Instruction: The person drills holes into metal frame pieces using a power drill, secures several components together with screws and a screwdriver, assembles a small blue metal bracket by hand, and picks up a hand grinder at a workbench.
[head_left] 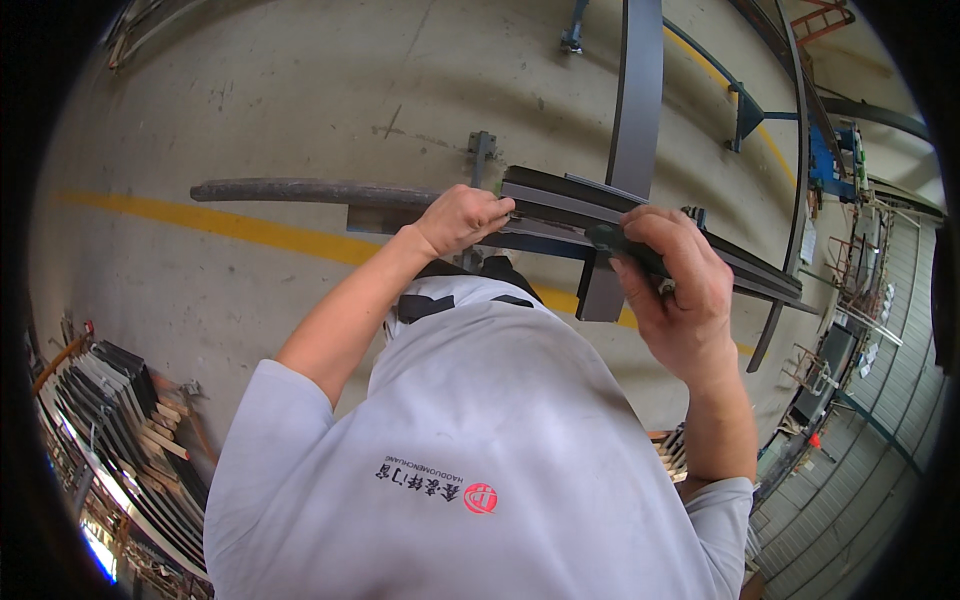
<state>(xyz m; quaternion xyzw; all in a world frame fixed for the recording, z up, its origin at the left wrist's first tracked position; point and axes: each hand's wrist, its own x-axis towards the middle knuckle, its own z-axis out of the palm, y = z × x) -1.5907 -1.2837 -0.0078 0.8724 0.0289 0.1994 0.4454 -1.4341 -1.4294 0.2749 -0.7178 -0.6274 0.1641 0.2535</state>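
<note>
In front of me a long dark metal profile (570,200) runs off to the right, its near end beside my left hand. My left hand (463,220) is closed in a pinch at that end; whatever is between its fingertips is too small to make out. My right hand (682,285) is wrapped round a dark green handle (622,243) of a screwdriver-like tool, held low over the profile. The handle points left, toward my left hand. Part of the tool is hidden in my palm.
A wide dark grey profile (640,100) crosses under the long one. To the left stretches a worn grey support bar (320,191). A yellow line (215,223) marks the concrete floor. Stacked profiles (120,410) stand lower left; racks and blue stands (745,118) are at right.
</note>
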